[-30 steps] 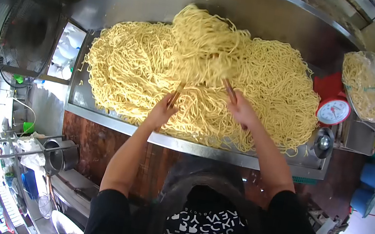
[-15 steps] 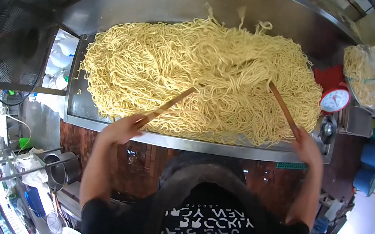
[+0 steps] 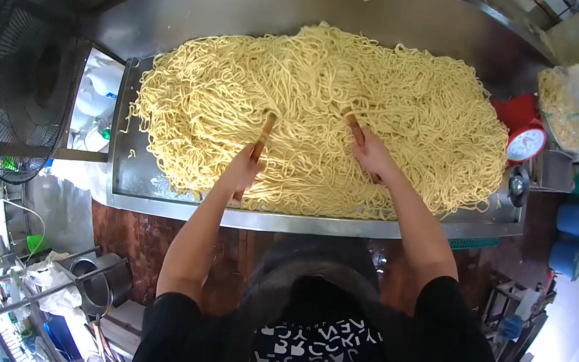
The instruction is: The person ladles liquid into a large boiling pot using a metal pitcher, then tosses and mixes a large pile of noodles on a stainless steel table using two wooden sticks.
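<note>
A wide heap of yellow noodles (image 3: 428, 119) covers most of a shallow steel tray (image 3: 298, 225). My left hand (image 3: 241, 171) is wrapped round a wooden stick (image 3: 264, 134), whose far tip is sunk among the noodles left of centre. Another wooden stick (image 3: 355, 128) is gripped in my right hand (image 3: 375, 157), over the middle of the heap. That stick's far end also goes into the noodles, so both tips are hidden. Between the sticks and beyond them, the noodles are bunched into a raised mound.
A large black fan (image 3: 26, 71) stands left of the tray. To the right are a red dial scale (image 3: 526, 143), a clear bag of noodles (image 3: 565, 107) and a round metal object (image 3: 518, 185). A metal pot (image 3: 99, 286) lies at the lower left. Steel back wall rises behind the heap.
Both hands have moved forward over the noodles and closer together, the right one going left. Strands that were flying up at the back have settled into a mound.
</note>
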A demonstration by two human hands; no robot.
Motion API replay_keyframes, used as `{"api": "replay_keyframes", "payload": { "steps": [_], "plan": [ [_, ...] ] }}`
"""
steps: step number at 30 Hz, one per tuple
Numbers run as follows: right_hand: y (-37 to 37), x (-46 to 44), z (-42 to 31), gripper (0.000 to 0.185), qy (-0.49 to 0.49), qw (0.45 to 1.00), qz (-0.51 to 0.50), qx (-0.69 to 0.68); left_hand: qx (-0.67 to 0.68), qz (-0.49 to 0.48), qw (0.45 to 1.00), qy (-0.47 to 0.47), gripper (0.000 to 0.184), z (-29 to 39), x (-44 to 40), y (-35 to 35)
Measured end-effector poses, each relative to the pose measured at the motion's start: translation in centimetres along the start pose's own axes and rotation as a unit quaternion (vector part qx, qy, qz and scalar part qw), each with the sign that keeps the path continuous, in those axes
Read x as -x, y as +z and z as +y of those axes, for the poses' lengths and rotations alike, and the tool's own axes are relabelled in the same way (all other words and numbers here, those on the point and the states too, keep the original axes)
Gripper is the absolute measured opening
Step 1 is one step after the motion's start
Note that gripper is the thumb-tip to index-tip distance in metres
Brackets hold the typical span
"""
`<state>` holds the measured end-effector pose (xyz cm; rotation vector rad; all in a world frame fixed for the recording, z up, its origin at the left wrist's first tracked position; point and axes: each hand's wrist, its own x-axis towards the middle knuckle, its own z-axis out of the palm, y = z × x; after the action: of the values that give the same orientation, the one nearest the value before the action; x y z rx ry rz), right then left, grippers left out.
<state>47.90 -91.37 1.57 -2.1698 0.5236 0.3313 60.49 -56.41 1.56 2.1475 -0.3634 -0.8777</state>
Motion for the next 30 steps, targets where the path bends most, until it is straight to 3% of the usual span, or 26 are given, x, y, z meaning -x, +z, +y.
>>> {"api": "replay_keyframes", "payload": {
  "steps": [1,2,3,5,8,11,12,15,17,18,20,21,22,23,24,25,26,29,30],
  "plan": [
    [0.0,-0.3,-1.2,0.031,-0.016,1.000,0.011,-0.005,0.049,-0.033,0.998,-0.035,0.050,2.4,-1.0,-0.9],
    [0.3,-0.4,-1.5,0.028,-0.030,0.999,0.019,-0.010,0.109,-0.058,0.991,0.051,0.059,-2.2,-3.0,-1.3],
    [0.8,0.5,-0.9,0.029,-0.024,1.000,0.019,0.007,0.082,-0.037,0.996,0.001,0.067,-0.7,-1.6,-2.6],
    [1.2,2.7,-0.3,0.031,-0.028,0.998,0.039,0.040,0.084,-0.033,0.995,-0.041,0.069,-3.8,0.5,-2.9],
    [9.5,2.2,4.7,0.032,-0.115,0.984,0.118,-0.069,0.146,-0.071,0.985,-0.063,0.067,-3.0,0.1,-0.5],
    [6.4,2.6,-2.9,0.029,-0.035,0.979,0.132,-0.154,0.183,-0.088,0.976,-0.075,0.058,5.2,-3.4,-0.1],
    [2.5,4.4,-6.7,0.029,0.042,0.967,0.060,-0.244,0.179,-0.107,0.977,-0.050,0.058,6.7,-2.9,-0.1],
    [-0.5,6.8,-5.6,0.038,-0.043,0.977,0.153,-0.139,0.179,-0.147,0.973,0.006,0.062,8.4,-2.3,0.3],
    [-1.6,8.3,-2.4,0.038,-0.032,0.981,0.178,-0.074,0.186,-0.159,0.970,0.007,0.070,7.8,-0.6,1.2],
    [-2.5,9.1,-1.0,0.038,-0.038,0.979,0.194,-0.057,0.123,-0.188,0.974,-0.024,0.072,8.3,0.7,-0.3],
    [-4.4,13.1,2.0,0.037,-0.025,0.978,0.206,-0.011,0.007,-0.130,0.990,0.060,0.062,0.8,0.7,-1.7],
    [-6.5,15.3,3.5,0.037,-0.013,0.978,0.206,0.020,-0.017,-0.129,0.989,0.071,0.059,0.6,2.8,-4.7],
    [-9.4,17.9,5.4,0.037,0.094,0.977,0.140,0.127,-0.034,-0.169,0.985,0.018,0.061,-0.6,4.8,-7.8],
    [-12.3,21.0,1.3,0.038,0.166,0.967,0.091,0.170,-0.038,-0.170,0.983,-0.051,0.062,0.6,8.3,-11.0],
    [-13.9,24.1,1.2,0.039,0.127,0.970,0.099,0.180,-0.041,-0.170,0.977,-0.120,0.064,1.8,11.9,-14.2],
    [-15.2,26.1,0.4,0.039,0.150,0.964,0.072,0.206,-0.040,-0.162,0.972,-0.164,0.064,3.0,15.3,-16.8],
    [-16.1,26.4,-2.6,0.043,0.270,0.936,-0.003,0.226,-0.040,-0.153,0.965,-0.207,0.065,3.1,17.7,-18.0],
    [-11.9,23.1,3.9,0.050,0.001,0.979,-0.002,0.202,-0.133,-0.093,0.976,-0.142,0.064,0.2,18.7,-15.8],
    [-8.9,19.0,5.4,0.054,0.080,0.974,-0.035,0.207,-0.158,-0.070,0.985,-0.017,0.064,-2.5,16.9,-13.3]
  ]
}}
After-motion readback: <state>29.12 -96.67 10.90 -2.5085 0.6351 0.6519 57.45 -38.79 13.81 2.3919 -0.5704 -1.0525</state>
